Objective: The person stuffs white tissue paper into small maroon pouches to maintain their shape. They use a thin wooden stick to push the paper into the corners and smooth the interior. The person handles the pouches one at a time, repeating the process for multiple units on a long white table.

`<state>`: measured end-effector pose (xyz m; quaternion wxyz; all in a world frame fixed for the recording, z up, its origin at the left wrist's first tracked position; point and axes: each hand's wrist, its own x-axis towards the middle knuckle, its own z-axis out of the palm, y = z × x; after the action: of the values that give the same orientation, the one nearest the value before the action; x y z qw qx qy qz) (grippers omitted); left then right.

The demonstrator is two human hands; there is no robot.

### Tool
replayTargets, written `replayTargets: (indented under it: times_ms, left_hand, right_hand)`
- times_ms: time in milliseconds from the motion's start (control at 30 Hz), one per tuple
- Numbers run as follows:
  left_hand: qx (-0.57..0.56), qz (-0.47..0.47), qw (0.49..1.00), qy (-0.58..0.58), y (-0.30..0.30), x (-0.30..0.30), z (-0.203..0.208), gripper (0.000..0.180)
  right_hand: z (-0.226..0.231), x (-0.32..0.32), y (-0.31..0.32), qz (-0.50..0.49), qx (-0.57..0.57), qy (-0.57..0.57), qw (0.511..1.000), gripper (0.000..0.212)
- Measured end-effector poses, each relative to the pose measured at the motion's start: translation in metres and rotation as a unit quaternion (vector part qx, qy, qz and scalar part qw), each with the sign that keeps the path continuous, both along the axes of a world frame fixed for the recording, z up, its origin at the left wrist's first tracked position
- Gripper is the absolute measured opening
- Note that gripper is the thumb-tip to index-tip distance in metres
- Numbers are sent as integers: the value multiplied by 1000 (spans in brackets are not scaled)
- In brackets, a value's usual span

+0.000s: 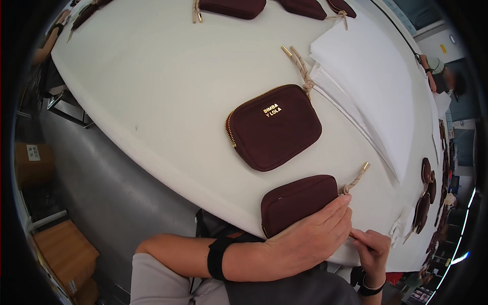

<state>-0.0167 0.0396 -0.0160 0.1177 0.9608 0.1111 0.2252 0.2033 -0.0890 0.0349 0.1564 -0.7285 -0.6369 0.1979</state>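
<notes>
Near the table edge lies a dark burgundy zip pouch [297,198] with a beige cord tied at its right end. My left hand [310,234] rests over the pouch's near right side and holds it, fingers straight and pressed together toward the knot; the thumb is hidden. Close beside those fingertips, my right hand [373,249] is closed in a pinch. What it grips is too small to make out. Just beyond lies a larger burgundy pouch [279,127], flat, with gold lettering, a gold zipper along its left and top edges, and a beige cord [301,66] with gold tips.
White paper sheets [368,76] are stacked on the white table [152,86] at the right. More burgundy pouches [234,7] line the far side, with others [426,198] at the right. Co-workers show at both sides. Cardboard boxes [66,254] stand on the floor at left.
</notes>
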Motion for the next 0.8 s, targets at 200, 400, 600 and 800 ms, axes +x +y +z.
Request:
replayTargets:
  times_ms: [200, 400, 600, 800]
  left_hand:
    - [-27, -4, 1000, -9, 3, -2, 4, 43]
    - [-132, -23, 984, -113, 18, -21, 21, 45]
    - [-175, 69, 982, -24, 42, -52, 24, 61]
    - [-198, 147, 969, -5, 22, -34, 29, 58]
  right_hand:
    - [-6, -17, 12, 19, 18, 13, 1000, 37]
    - [21, 29, -25, -79, -46, 128, 988, 33]
    - [24, 64, -50, -224, 58, 21, 973, 38]
    - [12, 95, -62, -266, 124, -130, 947, 53]
